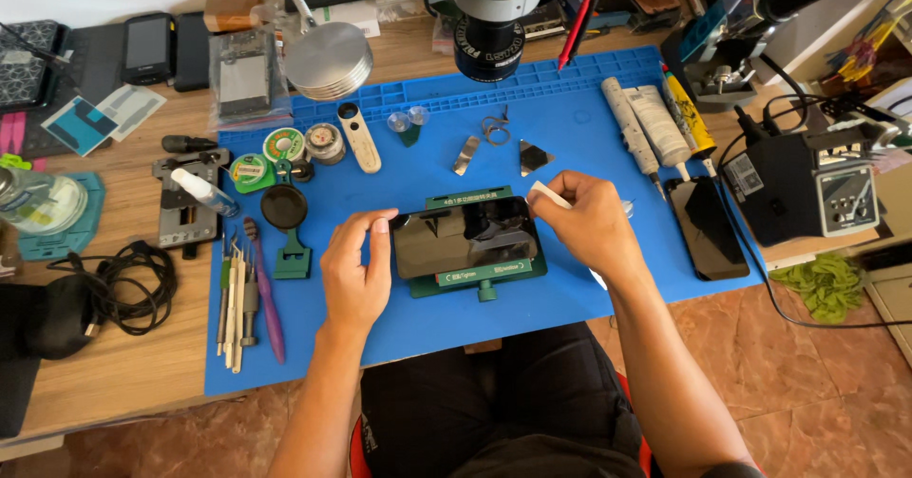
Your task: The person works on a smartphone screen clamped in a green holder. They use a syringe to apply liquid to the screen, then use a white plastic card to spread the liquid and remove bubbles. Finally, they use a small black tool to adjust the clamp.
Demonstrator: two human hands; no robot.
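Head view, read from the bottom edge upward. Nearest the camera, the person's dark-trousered lap fills the bottom centre, with both forearms rising from it toward mid-frame.

The left hand point(356, 274) rests against the left short end of a black smartphone point(465, 238); its thumb and forefinger are spread apart, bracketing that end without closing round it. The right hand point(591, 221) sits at the phone's upper right corner, thumb and forefinger pinched together on a small white strip point(548, 194).

The smartphone lies flat, glossy face up, seated in a green holding fixture point(480, 278) at the centre of the blue work mat point(570, 136). Its long axis runs left to right across the frame, tilted slightly, the right end a little higher.

Judged from this arrangement, the seating of the phone in the fixture appears complete. The phone looks closed and whole, so any work on it with the white strip seems only to be starting at the right corner.

Left of the fixture lie a row of tweezers and fine tools point(237, 297), with a purple-handled brush point(266, 293) beside them. A second dark phone point(708, 226) lies at the mat's right edge.

Farther up the mat stand solder reels point(283, 145) and white tubes point(651, 122). A grey soldering station point(807, 188) occupies the right of the frame. The microscope head point(489, 22) overhangs the top centre, a round metal weight point(329, 60) to its left.
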